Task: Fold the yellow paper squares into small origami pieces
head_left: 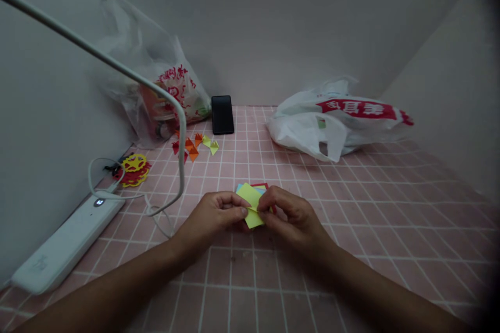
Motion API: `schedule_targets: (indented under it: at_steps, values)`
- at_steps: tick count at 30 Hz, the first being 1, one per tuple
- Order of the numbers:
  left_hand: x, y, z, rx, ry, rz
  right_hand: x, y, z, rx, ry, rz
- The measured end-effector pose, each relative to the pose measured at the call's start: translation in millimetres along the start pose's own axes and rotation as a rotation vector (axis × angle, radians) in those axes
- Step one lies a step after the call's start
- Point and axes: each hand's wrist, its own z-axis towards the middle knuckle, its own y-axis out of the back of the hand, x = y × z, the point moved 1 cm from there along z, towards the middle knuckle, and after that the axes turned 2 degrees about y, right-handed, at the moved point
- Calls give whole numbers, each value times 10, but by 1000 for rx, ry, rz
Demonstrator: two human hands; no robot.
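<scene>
A small yellow paper square (251,203) is pinched between both my hands above the pink gridded tabletop (351,229). My left hand (213,216) grips its left edge with thumb and fingers closed. My right hand (291,216) pinches the right side, fingers curled. Under the yellow sheet lies a small stack of coloured paper (262,186), with blue and red edges showing.
Several folded orange, red and yellow paper pieces (194,146) lie further back. Red and yellow paper cut-outs (134,169) sit at the left by a white lamp base (66,244) with its bent arm (117,70) and cord. A black phone (222,114) leans on the wall between two plastic bags (332,122).
</scene>
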Motion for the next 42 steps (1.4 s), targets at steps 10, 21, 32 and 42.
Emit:
schedule_targets:
  at_steps: [10, 21, 32, 42]
  values:
    - [48, 49, 40, 37, 74, -86, -25, 15, 23, 97, 179, -128]
    - [20, 56, 22, 63, 69, -54, -3, 2, 15, 91, 186, -157]
    - [-47, 1, -12, -6, 2, -20, -8, 6, 12, 50, -29, 6]
    - [-78, -30, -34, -34, -107, 91, -48, -4, 50, 74, -293, 241]
